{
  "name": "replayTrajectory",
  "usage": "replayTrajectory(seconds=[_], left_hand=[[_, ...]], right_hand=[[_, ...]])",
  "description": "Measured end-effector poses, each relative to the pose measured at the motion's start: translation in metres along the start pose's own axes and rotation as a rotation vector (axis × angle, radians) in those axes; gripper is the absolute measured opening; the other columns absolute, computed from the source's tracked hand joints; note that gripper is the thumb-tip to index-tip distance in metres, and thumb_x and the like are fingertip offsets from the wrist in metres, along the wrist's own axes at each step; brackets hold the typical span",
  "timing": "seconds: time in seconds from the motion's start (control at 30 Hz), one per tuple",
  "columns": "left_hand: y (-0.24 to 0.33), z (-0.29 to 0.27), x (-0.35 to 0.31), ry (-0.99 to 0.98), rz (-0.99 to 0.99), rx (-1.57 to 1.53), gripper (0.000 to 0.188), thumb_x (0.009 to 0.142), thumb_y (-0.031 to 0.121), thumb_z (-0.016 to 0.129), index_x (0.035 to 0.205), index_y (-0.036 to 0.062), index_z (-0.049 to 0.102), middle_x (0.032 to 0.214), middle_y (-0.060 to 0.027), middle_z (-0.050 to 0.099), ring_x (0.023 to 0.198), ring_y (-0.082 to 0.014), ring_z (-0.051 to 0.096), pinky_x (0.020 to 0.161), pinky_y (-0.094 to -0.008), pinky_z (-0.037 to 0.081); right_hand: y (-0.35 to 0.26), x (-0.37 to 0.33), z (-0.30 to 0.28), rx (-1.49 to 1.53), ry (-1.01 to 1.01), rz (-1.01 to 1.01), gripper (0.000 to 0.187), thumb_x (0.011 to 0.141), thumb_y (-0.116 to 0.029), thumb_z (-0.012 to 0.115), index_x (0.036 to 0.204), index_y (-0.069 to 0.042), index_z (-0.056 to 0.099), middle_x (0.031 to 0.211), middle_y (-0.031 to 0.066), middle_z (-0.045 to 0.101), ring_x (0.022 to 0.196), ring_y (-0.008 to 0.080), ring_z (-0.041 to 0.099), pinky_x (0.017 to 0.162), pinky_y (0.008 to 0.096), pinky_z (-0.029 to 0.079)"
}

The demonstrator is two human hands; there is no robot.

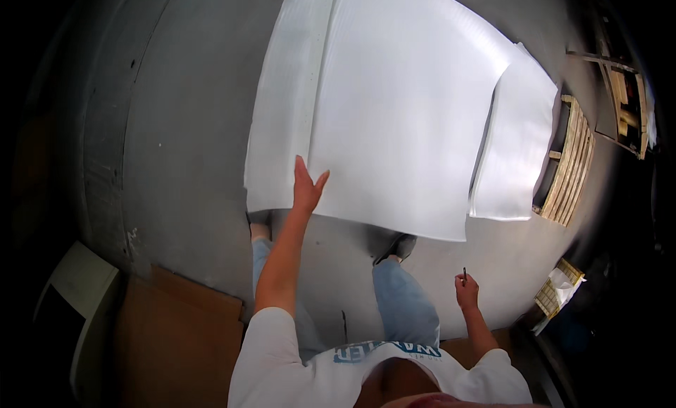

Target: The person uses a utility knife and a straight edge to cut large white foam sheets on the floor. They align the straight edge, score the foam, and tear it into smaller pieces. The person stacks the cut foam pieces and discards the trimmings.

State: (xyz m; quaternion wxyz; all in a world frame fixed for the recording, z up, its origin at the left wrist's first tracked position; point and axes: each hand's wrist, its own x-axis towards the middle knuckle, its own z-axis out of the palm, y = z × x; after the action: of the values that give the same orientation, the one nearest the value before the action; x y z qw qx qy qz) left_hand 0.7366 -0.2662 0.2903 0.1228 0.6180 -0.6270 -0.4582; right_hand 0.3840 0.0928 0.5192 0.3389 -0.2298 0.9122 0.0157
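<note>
A large white foam-like sheet (401, 126) lies on the grey floor in front of me. Along its left part runs a long, narrow pale strip (315, 77) with small dots on it. My left hand (308, 190) is over the near end of this strip, thumb and fingers spread; whether it presses on the strip or hovers, I cannot tell. Off to the right, away from the sheet, my right hand (467, 292) is closed around a slim dark pen-like tool (464, 273), its tip pointing up. A separate smaller white piece (517, 140) lies beside the sheet's right edge.
A wooden pallet (572, 165) stands past the smaller piece, with a wooden frame (623, 102) farther right. Brown cardboard (176, 330) and a pale box-like object (81, 281) are at the lower left. A yellow crate (560, 287) sits at the right. My feet are at the sheet's near edge.
</note>
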Motion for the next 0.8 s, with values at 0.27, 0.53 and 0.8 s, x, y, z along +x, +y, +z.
replayTrajectory(seconds=[0.27,0.53,0.8], left_hand=[[0.054,-0.201,-0.254,-0.1,-0.118,0.169,0.052,0.084,0.019,0.066,0.13,0.0017,0.049,0.133,-0.0221,0.05,0.125,-0.0408,0.045,0.104,-0.0451,0.038],[0.09,-0.36,-0.255,-0.358,-0.098,0.29,0.047,0.082,0.023,0.065,0.121,-0.0004,0.054,0.13,-0.0217,0.053,0.12,-0.0422,0.048,0.104,-0.0478,0.037],[0.069,-0.484,-0.276,-0.646,-0.181,0.476,0.038,0.084,0.026,0.065,0.116,0.0068,0.059,0.12,-0.0262,0.057,0.107,-0.0431,0.056,0.093,-0.0439,0.046]], right_hand=[[-0.168,-0.053,-0.024,0.323,-0.238,0.1,0.022,0.084,-0.024,0.063,0.09,-0.002,0.065,0.062,0.0045,0.058,0.057,0.0128,0.057,0.053,0.0296,0.047],[-0.369,-0.171,-0.077,0.073,-0.088,-0.102,0.027,0.082,-0.029,0.063,0.093,-0.004,0.063,0.083,0.0128,0.067,0.08,0.0272,0.065,0.077,0.0383,0.051],[-0.481,-0.238,-0.098,0.251,-0.095,-0.148,0.033,0.083,-0.036,0.064,0.084,-0.004,0.063,0.08,0.0167,0.067,0.077,0.0343,0.066,0.073,0.0418,0.052]])
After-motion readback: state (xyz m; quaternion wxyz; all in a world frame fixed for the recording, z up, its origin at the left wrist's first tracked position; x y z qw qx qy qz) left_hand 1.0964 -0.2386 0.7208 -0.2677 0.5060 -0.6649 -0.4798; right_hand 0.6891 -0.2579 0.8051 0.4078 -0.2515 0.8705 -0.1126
